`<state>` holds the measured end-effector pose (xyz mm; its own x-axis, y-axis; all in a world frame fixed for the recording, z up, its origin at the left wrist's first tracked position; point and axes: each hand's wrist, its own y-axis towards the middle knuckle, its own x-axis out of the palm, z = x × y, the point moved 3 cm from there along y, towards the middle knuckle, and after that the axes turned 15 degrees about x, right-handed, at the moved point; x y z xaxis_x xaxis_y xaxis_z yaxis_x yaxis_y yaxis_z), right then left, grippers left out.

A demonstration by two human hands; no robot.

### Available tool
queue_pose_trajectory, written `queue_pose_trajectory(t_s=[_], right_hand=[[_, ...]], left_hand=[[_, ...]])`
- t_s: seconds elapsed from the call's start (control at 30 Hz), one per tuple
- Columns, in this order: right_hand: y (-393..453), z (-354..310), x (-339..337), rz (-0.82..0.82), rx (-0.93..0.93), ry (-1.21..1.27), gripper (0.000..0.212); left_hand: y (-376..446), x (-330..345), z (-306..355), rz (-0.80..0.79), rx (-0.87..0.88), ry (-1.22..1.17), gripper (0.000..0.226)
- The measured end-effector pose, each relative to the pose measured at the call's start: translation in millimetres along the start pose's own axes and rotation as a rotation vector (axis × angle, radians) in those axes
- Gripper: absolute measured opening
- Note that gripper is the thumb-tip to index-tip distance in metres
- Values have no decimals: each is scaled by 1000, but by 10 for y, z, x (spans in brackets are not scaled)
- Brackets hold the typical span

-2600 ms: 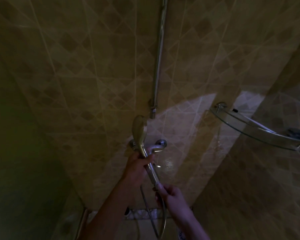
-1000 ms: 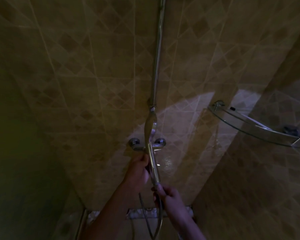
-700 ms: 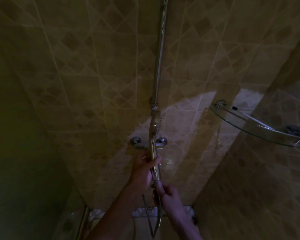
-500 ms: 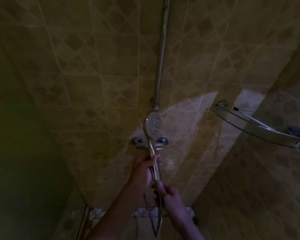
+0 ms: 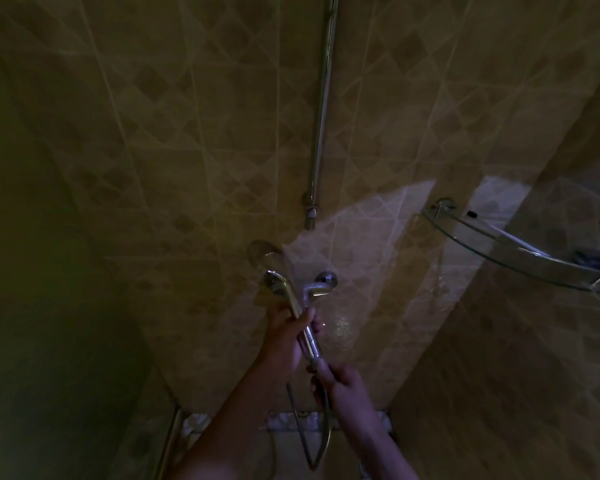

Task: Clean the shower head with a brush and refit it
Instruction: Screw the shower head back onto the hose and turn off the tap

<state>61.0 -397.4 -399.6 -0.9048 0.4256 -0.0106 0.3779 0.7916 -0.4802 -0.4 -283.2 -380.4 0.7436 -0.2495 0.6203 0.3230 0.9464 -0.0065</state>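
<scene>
The chrome shower head (image 5: 278, 284) tilts up to the left in front of the wall mixer tap (image 5: 318, 285), its face turned away. My left hand (image 5: 284, 336) grips its handle. Just below, my right hand (image 5: 343, 382) grips the hose end at the base of the handle. The hose (image 5: 321, 441) hangs in a loop beneath both hands. A vertical shower rail (image 5: 321, 109) runs up the tiled wall above the tap. No brush is in view.
A glass corner shelf (image 5: 499, 252) juts out at the right, with a small dark item on it. Tiled walls close in on the left and the right. A pale patterned floor strip (image 5: 291, 419) shows at the bottom. The light is dim.
The shower head has turned in my hands: its spray face showed half a second ago, and now it faces away and leans left. Both hands keep their grips.
</scene>
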Motion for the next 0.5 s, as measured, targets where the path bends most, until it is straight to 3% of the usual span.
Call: queue_pose_trajectory(t_s=[0.13, 0.23, 0.33, 0.5], right_hand=[[-44, 46, 2, -1, 5, -9, 25], [-66, 58, -6, 4, 12, 2, 26], [-74, 62, 14, 4, 8, -4, 29], [-74, 102, 35, 35, 6, -12, 30]], left_hand=[[-54, -29, -22, 7, -16, -7, 34], [-66, -31, 5, 7, -11, 63, 5], [-81, -69, 22, 23, -19, 118, 17], [-151, -106, 76, 26, 20, 68, 15]])
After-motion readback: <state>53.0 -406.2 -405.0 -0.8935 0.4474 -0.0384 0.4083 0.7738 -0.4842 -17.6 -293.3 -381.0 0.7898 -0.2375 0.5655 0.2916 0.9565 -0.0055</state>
